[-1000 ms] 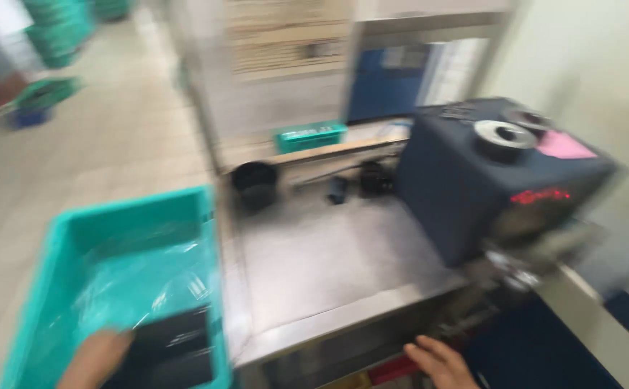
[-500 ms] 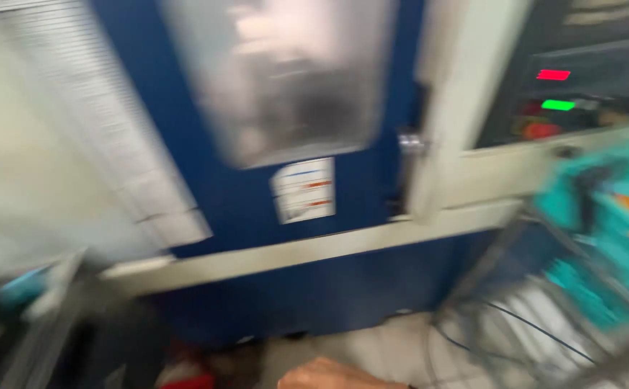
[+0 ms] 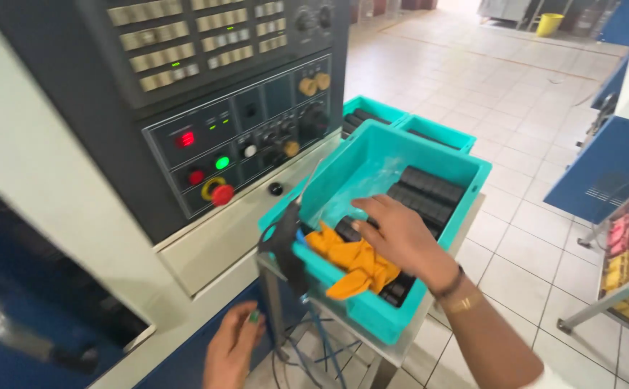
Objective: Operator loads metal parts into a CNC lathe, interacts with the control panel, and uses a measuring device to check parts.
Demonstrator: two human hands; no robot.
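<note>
A teal plastic bin (image 3: 466,167) stands on a metal stand beside a machine's control panel (image 3: 242,137). Rows of black cylindrical parts (image 3: 430,191) lie inside it, along with an orange cloth (image 3: 350,259) at the near end. My right hand (image 3: 397,234) reaches into the bin, fingers spread over the black parts just beside the orange cloth, holding nothing that I can see. My left hand (image 3: 232,349) hangs low at the bottom, below the panel and next to the stand's leg, fingers loosely curled and empty.
Two more teal bins (image 3: 430,130) with black parts sit behind the first. A dark cloth (image 3: 282,241) drapes over the bin's near corner. Cables hang under the stand. A blue machine (image 3: 610,162) and a rack stand to the right across the tiled floor.
My view has swung from a steel bench with a teal bin, past a blue machine door, to the control panel. My right hand now reaches into the bin of black parts.
</note>
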